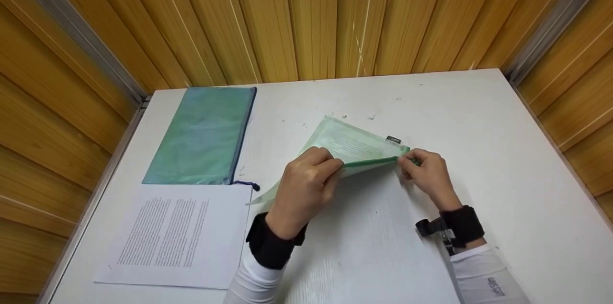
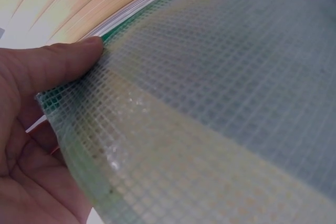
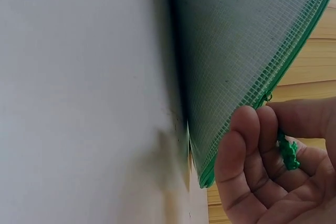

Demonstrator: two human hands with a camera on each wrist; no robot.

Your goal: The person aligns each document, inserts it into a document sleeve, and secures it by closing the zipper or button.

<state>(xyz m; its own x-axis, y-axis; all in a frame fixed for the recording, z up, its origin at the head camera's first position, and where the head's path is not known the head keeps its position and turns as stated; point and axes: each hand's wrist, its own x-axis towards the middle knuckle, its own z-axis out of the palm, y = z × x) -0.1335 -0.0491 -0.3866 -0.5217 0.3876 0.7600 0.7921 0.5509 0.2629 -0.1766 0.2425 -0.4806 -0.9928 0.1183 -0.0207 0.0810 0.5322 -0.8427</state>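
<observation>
A pale green mesh zipper pouch [image 1: 330, 139] is tilted up off the white table, its green zipper [image 1: 371, 162] running between the two hands. My left hand [image 1: 306, 184] grips the zipper edge. Seen from the left wrist, the thumb [image 2: 68, 64] presses on the mesh near a corner. At the zipper's other end, my right hand [image 1: 428, 172] pinches the zipper pull. A knotted green pull cord [image 3: 288, 153] hangs inside the curled fingers in the right wrist view. Faint lines show through the mesh in the head view.
A green zipper pouch with blue edging [image 1: 201, 136] lies flat at the back left, its dark blue pull cord [image 1: 246, 184] at the near corner. Printed paper [image 1: 225, 242] lies in front of it. Wood-patterned panels [image 1: 311, 16] stand behind and beside the table [image 1: 479, 117].
</observation>
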